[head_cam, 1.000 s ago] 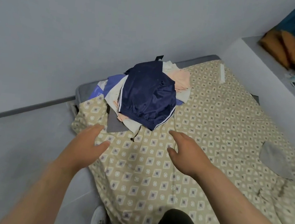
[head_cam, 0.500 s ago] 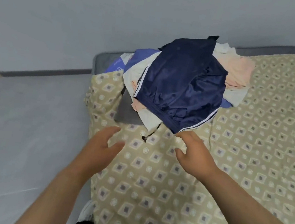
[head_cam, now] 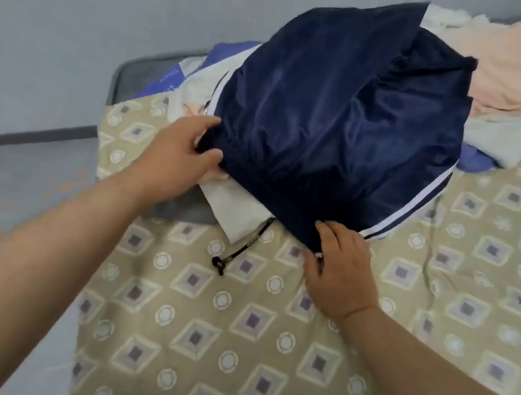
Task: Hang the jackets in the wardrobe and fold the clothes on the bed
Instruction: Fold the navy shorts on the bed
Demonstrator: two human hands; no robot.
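A shiny navy jacket (head_cam: 334, 117) with white stripes lies on top of a pile of clothes at the bed's far corner. My left hand (head_cam: 176, 154) grips its left hem edge between thumb and fingers. My right hand (head_cam: 338, 272) pinches the jacket's lower corner near the white stripe. Under the jacket lie a white garment (head_cam: 235, 207) with a black drawstring (head_cam: 239, 250), a peach garment (head_cam: 505, 66) and a blue-purple one (head_cam: 182, 73).
The bed (head_cam: 235, 342) carries a beige sheet with a diamond pattern. A grey mattress edge (head_cam: 136, 73) shows at the far left corner. The grey wall (head_cam: 94, 13) runs behind, and the grey floor (head_cam: 9, 173) lies to the left.
Both hands have reached forward from the sheet to the navy jacket and taken hold of its lower edge. The camera has moved closer to the pile.
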